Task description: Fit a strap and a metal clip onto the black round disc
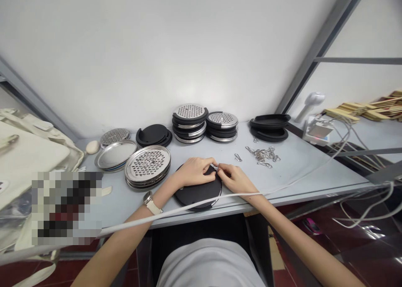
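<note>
A round black disc (199, 193) with a shiny metal edge lies near the table's front edge, between my hands. My left hand (198, 171) rests across its far part, thumb on the top face and index finger bent to the rim. At the far right rim, the fingers of my right hand (233, 179) are pinched together beside the left index fingertip. Something small and shiny shows between the fingertips, too small to name. To the right lie a loose metal clip (238, 157) and a pile of similar metal clips (264, 154).
Perforated metal grater discs (148, 163) are stacked at left, near plain metal plates (116, 154). Behind stand two stacks of black-rimmed graters (190, 112) and black trays (269, 134). A white cable (188, 206) crosses in front; a cloth bag (34, 140) is left.
</note>
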Action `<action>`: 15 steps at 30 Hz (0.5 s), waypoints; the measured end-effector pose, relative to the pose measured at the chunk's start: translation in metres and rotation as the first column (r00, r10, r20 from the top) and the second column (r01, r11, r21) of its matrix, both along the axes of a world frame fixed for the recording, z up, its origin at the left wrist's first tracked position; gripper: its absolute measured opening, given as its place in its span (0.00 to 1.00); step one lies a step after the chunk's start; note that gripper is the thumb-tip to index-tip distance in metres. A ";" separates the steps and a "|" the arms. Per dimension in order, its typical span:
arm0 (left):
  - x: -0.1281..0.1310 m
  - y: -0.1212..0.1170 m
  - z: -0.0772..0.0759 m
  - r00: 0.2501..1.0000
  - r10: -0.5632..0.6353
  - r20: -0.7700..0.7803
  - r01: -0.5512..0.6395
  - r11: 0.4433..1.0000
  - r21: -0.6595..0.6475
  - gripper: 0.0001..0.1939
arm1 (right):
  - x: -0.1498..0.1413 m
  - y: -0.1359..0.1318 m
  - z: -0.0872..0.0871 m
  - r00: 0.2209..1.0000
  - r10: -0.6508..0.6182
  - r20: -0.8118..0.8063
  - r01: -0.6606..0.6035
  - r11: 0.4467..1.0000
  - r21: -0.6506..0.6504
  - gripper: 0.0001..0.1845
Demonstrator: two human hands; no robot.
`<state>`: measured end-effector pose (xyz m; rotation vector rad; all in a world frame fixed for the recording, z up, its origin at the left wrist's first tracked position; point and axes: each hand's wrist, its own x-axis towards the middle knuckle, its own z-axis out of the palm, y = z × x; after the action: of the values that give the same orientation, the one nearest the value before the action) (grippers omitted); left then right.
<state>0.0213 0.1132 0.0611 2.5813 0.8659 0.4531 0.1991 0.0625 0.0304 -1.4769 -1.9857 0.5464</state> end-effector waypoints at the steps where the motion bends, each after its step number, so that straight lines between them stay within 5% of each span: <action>1: 0.000 0.000 0.000 1.000 -0.002 0.002 0.002 1.000 0.001 0.13 | 0.000 0.000 0.000 1.000 0.003 0.002 -0.003 1.000 0.000 0.14; 15: 0.000 -0.001 0.002 1.000 -0.006 -0.023 0.006 1.000 0.020 0.09 | -0.001 0.000 0.000 0.999 0.006 0.054 -0.007 1.000 0.010 0.17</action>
<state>0.0214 0.1125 0.0626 2.6119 0.8655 0.4331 0.1983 0.0626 0.0308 -1.4940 -2.0323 0.5037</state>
